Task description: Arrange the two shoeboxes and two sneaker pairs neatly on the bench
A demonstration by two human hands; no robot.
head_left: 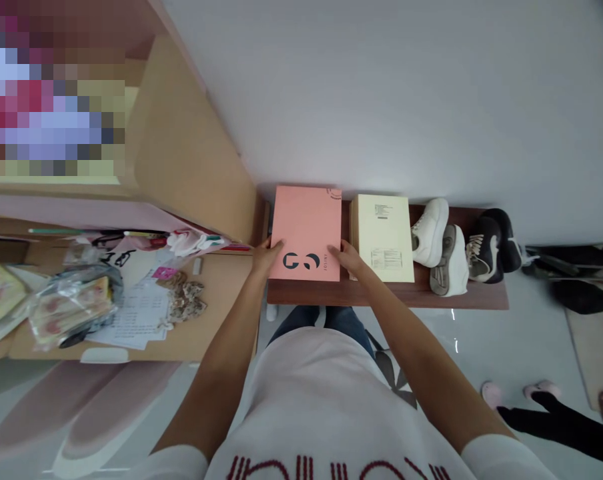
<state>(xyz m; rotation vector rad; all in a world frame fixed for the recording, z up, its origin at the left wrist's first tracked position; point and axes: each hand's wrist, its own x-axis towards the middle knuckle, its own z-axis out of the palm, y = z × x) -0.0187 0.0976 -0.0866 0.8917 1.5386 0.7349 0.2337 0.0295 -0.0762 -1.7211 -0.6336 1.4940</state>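
Note:
A pink shoebox (306,220) with dark printing rests at the left end of a dark wooden shelf (381,293). My left hand (266,255) grips its left side, thumb on top near the front corner. On the opposite side my right hand (345,258) holds the box the same way, thumb over the lid edge. The fingers of both hands are mostly hidden below the edges. Just right of my right hand stands a cream-coloured box (385,233) with small printed labels.
White shoes (431,230), a grey-and-white shoe (450,260) and dark shoes (485,247) line the shelf's right part. A cluttered desk (221,293) and wooden cabinet (181,133) border the left. A plain wall (381,100) rises behind. At right, someone's black-clad legs (546,423) show.

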